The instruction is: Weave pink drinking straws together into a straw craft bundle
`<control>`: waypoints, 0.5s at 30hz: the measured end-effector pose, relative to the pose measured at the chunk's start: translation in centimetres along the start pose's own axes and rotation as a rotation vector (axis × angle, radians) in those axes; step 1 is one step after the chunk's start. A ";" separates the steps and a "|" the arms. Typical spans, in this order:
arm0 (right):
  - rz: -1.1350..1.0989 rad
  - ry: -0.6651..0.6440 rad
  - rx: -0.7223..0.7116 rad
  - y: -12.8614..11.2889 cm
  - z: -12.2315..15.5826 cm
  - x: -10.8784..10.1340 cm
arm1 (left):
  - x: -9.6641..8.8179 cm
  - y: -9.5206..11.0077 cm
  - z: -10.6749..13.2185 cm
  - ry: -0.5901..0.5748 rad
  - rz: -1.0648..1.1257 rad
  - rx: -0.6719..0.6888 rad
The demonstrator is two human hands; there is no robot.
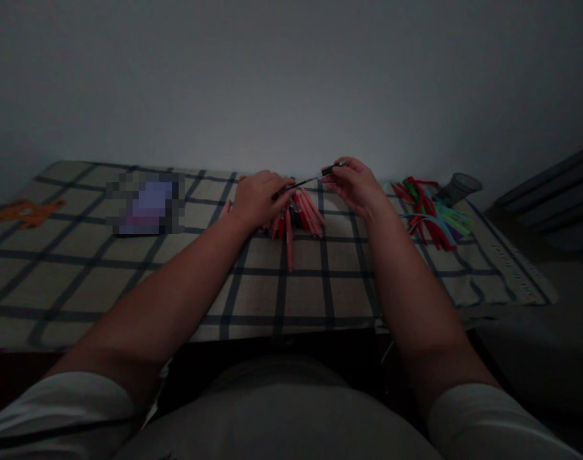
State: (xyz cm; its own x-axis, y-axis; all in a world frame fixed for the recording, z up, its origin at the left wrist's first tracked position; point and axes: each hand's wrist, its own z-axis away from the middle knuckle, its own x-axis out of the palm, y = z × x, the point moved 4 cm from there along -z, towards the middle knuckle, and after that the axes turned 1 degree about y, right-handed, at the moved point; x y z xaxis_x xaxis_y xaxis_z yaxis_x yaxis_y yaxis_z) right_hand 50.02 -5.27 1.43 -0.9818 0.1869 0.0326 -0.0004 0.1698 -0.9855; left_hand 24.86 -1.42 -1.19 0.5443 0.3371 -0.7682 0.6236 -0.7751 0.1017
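A thin dark pen-like stick (304,183) spans between both hands above the checked cloth (128,281). My left hand (258,199) is closed on its lower left end. My right hand (352,184) pinches its upper right end, which has a dark cap. Directly below the hands lies a heap of several pink and red pens (298,220), some fanned out toward me. The room is dim.
A pile of red, green and pale blue strips (430,214) lies at the right, with a grey cup-like container (461,187) behind it. A blurred purple object (147,204) and an orange toy (27,211) sit at the left. A plain wall stands behind.
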 end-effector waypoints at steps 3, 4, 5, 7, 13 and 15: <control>-0.012 0.000 0.003 -0.1 0.2 0.0 | 0.0 0.0 0.0 0.002 0.001 0.002; -0.001 -0.003 0.001 -0.2 0.2 0.0 | 0.0 0.0 0.0 0.004 0.001 0.003; 0.012 -0.004 -0.001 -0.3 0.2 0.0 | 0.1 0.0 0.0 0.006 0.001 0.005; 0.031 -0.002 -0.006 -0.3 0.2 -0.1 | 0.1 -0.1 0.0 0.014 0.001 0.010; -0.030 -0.013 -0.004 0.2 -0.2 -0.4 | 0.1 -0.1 0.0 0.024 0.000 0.014; -0.073 -0.015 -0.018 0.5 -0.6 -0.6 | 0.0 -0.1 0.0 0.012 -0.002 0.006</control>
State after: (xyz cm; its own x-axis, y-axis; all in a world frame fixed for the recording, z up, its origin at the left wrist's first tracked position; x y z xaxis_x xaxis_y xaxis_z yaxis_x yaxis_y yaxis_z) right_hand 50.71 -4.76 1.04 -0.9820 0.1590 0.1020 -0.0692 0.1996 -0.9774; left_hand 24.83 -1.33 -1.22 0.5498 0.3450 -0.7607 0.6211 -0.7778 0.0961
